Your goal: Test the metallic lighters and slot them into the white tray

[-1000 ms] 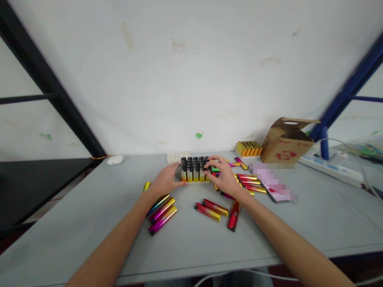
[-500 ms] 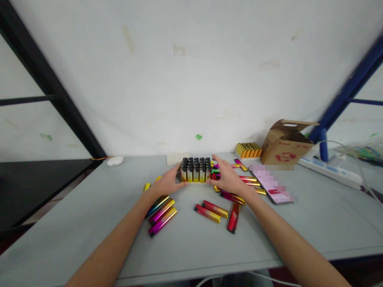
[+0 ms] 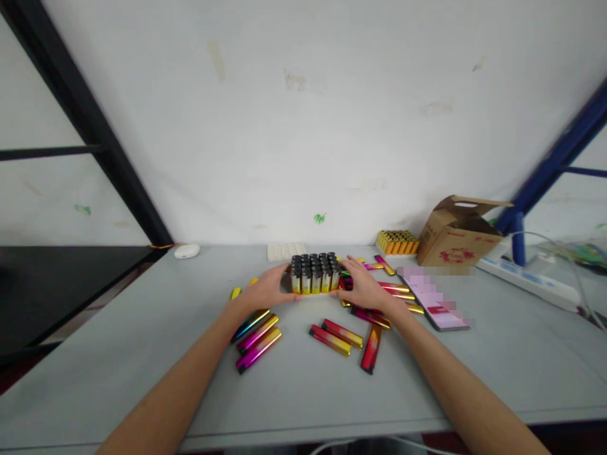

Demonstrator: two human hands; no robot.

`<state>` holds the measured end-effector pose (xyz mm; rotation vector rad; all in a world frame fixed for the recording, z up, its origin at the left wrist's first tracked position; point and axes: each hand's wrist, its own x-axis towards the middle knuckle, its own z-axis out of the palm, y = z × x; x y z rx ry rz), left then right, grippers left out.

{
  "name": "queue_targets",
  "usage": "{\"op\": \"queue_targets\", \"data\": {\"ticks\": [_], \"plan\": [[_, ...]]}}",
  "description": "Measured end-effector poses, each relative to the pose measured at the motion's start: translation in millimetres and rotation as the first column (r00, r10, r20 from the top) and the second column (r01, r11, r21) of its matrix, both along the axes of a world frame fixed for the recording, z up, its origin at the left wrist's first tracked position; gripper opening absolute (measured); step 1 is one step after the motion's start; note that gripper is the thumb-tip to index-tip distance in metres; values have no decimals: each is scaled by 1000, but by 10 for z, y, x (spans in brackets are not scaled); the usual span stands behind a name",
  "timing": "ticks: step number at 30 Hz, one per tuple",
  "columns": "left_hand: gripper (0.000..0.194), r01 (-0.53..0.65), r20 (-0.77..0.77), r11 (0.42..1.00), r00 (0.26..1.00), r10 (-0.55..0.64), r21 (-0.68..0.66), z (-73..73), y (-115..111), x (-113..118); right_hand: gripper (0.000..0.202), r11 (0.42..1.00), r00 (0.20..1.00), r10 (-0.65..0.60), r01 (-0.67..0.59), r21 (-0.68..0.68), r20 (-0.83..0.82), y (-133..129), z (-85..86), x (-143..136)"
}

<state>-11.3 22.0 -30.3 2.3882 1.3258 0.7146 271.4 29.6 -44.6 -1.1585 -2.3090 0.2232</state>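
A block of upright lighters with black tops (image 3: 315, 274) stands in a pale tray at the middle of the grey table (image 3: 294, 392). My left hand (image 3: 270, 289) is closed on its left end, and my right hand (image 3: 363, 287) grips the right end. Loose metallic lighters in purple, yellow and blue (image 3: 258, 349) lie below my left hand. Red and yellow lighters (image 3: 331, 340) lie nearer the front, with a red one (image 3: 371, 349) beside them. More loose lighters are partly hidden behind and under my right hand.
A white case (image 3: 186, 251) and a pale holed tray (image 3: 286, 251) are at the back. Toward the right are a tray of yellow-orange pieces (image 3: 398, 242), an open cardboard box (image 3: 458, 243), a phone (image 3: 434, 300) and a power strip (image 3: 531, 281).
The fingers of my right hand have closed in on the right end of the block. The view has shifted slightly; the loose lighters lie as before.
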Motion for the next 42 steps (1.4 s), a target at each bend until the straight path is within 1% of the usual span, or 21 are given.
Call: {"op": "queue_targets", "data": {"ticks": [4,7,12,17,20,25,30,33,35,36,38,40,41,42], "plan": [[82,17,7,1000,1000,-17,1,23,3,12,81,999,999,-44,43,33,14,10,-43,12],[82,19,8,1000,1000,-19,-10,27,16,-2,81,998,999,-42,41,48,10,0,-50,6],[85,48,6,998,999,-48,-33,24,36,-69,81,999,999,-41,41,13,25,-34,-15,-36],[88,46,7,997,999,-46,-61,60,0,-83,84,999,997,-37,37,6,67,-53,18,-48],[88,53,7,997,999,-53,-57,62,-21,-74,85,998,995,-63,62,17,82,-46,15,-31],[88,53,-4,996,999,-54,-72,27,-19,-81,91,995,988,-95,92,35,122,-57,16,-44],[91,48,-34,996,998,-51,-78,17,-10,-92,96,992,974,-126,126,12,186,-119,64,-89],[90,50,-52,996,997,-54,-80,27,-12,-101,95,992,968,-123,121,22,219,-148,148,-47],[92,46,-63,995,997,-52,-87,35,-15,-106,90,989,964,-150,144,44,221,-156,244,24],[92,42,-69,995,996,-49,-92,39,-16,-108,84,984,961,-180,171,59,208,-158,303,66],[91,37,-81,994,996,-45,-102,43,-18,-109,63,973,957,-230,223,58,178,-167,435,144],[89,27,-89,994,995,-36,-104,41,-19,-108,46,969,956,-238,245,-18,173,-199,565,182],[89,22,-90,995,995,-31,-102,38,-18,-107,41,970,960,-216,232,-73,179,-226,621,181],[89,19,-88,995,996,-28,-96,34,-18,-106,39,973,969,-161,187,-132,189,-261,667,165]]}}
